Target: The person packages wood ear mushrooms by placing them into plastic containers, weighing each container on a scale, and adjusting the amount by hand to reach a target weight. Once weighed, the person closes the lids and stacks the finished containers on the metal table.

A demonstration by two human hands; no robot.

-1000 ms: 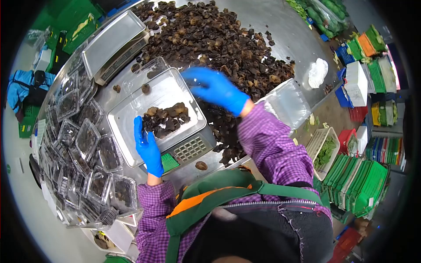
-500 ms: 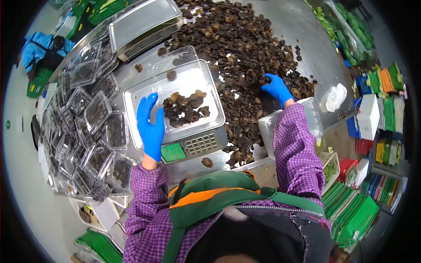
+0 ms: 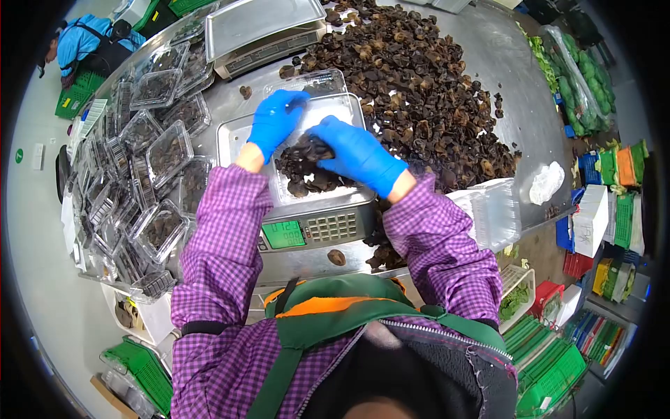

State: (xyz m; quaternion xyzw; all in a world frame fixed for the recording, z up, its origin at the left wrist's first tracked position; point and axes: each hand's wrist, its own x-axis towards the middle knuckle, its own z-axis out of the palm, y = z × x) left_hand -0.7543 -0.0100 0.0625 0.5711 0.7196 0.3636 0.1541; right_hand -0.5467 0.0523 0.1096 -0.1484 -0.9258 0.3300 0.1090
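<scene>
My left hand (image 3: 276, 120), in a blue glove, reaches over the scale's metal tray (image 3: 234, 143), and its fingers curl on the rim of a clear plastic container (image 3: 317, 82) at the tray's far side. My right hand (image 3: 356, 155), also gloved, lies on the small pile of dark dried mushrooms (image 3: 307, 180) on the tray, fingers curled around some of them. The scale's green display (image 3: 284, 234) is lit just below my forearms. A big heap of the same mushrooms (image 3: 412, 84) covers the steel table to the right.
Several filled clear clamshell boxes (image 3: 146, 174) crowd the table's left side. A second scale (image 3: 258, 28) stands at the back. Empty clear containers (image 3: 492, 209) are stacked at the right edge. Another person (image 3: 91, 42) is at the top left. Green crates (image 3: 558, 363) stand on the floor.
My right hand came back from the big heap to the pile on the tray. My left hand moved from the tray's near-left edge up to the clear container.
</scene>
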